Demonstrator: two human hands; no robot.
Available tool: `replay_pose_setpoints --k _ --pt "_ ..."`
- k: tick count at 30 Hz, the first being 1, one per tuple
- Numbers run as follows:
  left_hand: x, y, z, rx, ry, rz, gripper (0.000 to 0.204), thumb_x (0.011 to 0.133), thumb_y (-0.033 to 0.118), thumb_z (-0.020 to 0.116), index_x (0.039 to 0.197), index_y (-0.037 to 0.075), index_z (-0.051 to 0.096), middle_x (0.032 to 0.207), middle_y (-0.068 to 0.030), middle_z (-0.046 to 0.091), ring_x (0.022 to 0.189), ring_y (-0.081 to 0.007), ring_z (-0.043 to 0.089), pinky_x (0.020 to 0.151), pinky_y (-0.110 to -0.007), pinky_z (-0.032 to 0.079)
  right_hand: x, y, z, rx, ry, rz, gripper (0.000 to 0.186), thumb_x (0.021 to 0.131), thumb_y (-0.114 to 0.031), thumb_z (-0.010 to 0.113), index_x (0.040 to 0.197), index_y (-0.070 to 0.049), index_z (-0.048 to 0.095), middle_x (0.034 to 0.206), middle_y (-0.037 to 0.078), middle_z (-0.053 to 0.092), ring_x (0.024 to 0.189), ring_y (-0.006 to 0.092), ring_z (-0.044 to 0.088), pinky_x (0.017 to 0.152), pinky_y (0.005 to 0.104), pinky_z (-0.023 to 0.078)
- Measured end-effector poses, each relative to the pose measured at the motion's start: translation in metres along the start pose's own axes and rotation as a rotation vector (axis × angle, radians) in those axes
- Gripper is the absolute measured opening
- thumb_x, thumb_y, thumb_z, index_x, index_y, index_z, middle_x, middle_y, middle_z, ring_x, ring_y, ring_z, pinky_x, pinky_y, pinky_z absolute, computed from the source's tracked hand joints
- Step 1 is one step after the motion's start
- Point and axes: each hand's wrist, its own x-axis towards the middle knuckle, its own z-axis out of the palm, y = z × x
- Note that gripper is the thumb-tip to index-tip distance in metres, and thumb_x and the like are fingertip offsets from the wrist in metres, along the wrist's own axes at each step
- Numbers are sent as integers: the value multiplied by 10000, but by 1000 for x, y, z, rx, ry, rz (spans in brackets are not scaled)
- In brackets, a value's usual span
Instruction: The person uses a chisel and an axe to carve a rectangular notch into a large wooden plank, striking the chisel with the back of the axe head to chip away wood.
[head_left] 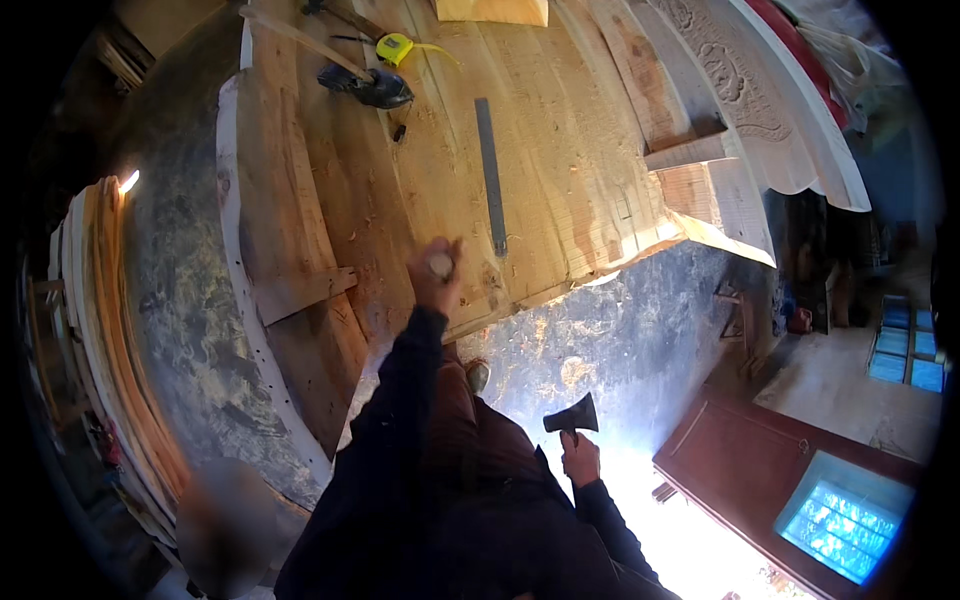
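My right hand [581, 462] is closed round the handle of a hatchet [572, 415], its dark head upward, low over the floor beside my leg. Over the near edge of the plank worktop [540, 230], my left hand [434, 280] is closed round a small thing with a pale round end [441, 264]; its kind cannot be made out. Just beyond that hand a grey steel ruler [490, 175] lies flat on the wood. Farther off are a yellow tape measure [394, 48], partly pulled out, and a dark-headed tool with a wooden handle [368, 88].
A wood block [493, 10] sits at the worktop's far end. At right stand a carved pale panel [735, 80] and a red-brown door [740, 450] with a window. Long boards [110, 330] are stacked at left. My shoe [478, 375] is on the floor below the worktop's near edge.
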Motion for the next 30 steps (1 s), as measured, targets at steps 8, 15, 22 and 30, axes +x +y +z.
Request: replay_pose_setpoints --k 8,15,22,30 --pt "49 -9 -11 -185 -113 -239 430 989 242 713 684 103 442 620 67 391 560 -60 378 514 -274 322 27 -11 13 -111 104 -261 468 985 -445 594 807 -16 652 618 148 654 601 317 693 598 434 530" --pt "101 73 -24 -520 -231 -714 430 951 247 761 652 155 465 584 74 399 485 -60 372 435 -303 281 30 -7 20 -251 121 -396 460 995 -445 583 832 -21 654 666 185 664 700 376 699 634 479 520" --pt "52 67 -38 -556 45 -371 362 977 241 733 717 127 509 635 35 473 517 -63 401 480 -273 312 12 9 28 -110 122 -170 523 977 -503 577 827 -9 662 700 212 675 755 417 693 701 516 515" --pt "-14 18 -29 -254 53 62 289 956 106 707 735 71 524 684 14 548 644 -98 530 579 -315 441 11 10 22 -126 41 -120 486 978 -460 579 852 5 651 798 263 674 806 482 659 713 550 504"
